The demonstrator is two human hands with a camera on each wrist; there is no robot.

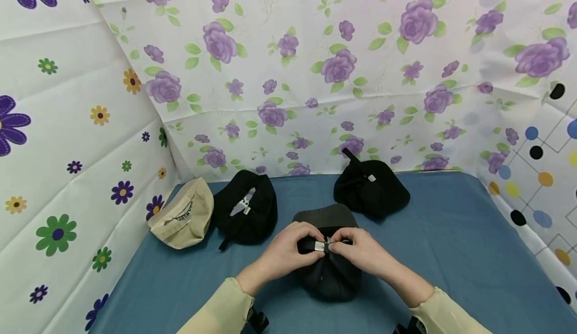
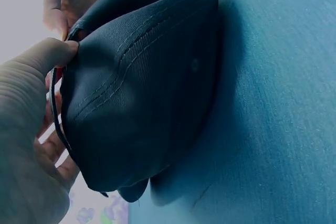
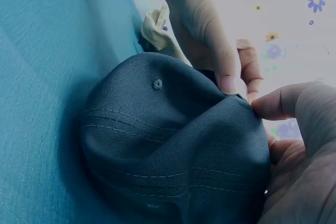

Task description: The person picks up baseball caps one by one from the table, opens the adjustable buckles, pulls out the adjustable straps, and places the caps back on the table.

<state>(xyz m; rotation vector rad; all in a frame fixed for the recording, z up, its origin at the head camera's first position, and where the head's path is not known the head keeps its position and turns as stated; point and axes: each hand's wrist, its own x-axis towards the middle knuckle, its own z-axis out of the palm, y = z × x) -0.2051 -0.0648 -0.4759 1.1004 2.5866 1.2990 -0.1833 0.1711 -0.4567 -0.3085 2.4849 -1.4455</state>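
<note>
A dark grey baseball cap (image 1: 331, 281) lies on the blue cloth in front of me, its brim pointing away and its back strap facing up. My left hand (image 1: 292, 246) pinches the strap between thumb and fingers, beside a small whitish piece (image 1: 319, 246) on it. From the other side my right hand (image 1: 362, 250) pinches the strap's other part, so the fingertips of both hands nearly meet. In the left wrist view the strap bows away from the cap's crown (image 2: 136, 77). The right wrist view shows the stitched crown (image 3: 157, 145) creased inward under the fingers.
A beige cap (image 1: 187, 216) and a black cap (image 1: 254, 219) with its strap opening up lie side by side at the back left. Another black cap (image 1: 371, 186) rests at the back right, its strap sticking up. Flowered sheets (image 1: 270, 73) wall in the blue-covered surface (image 1: 451, 244).
</note>
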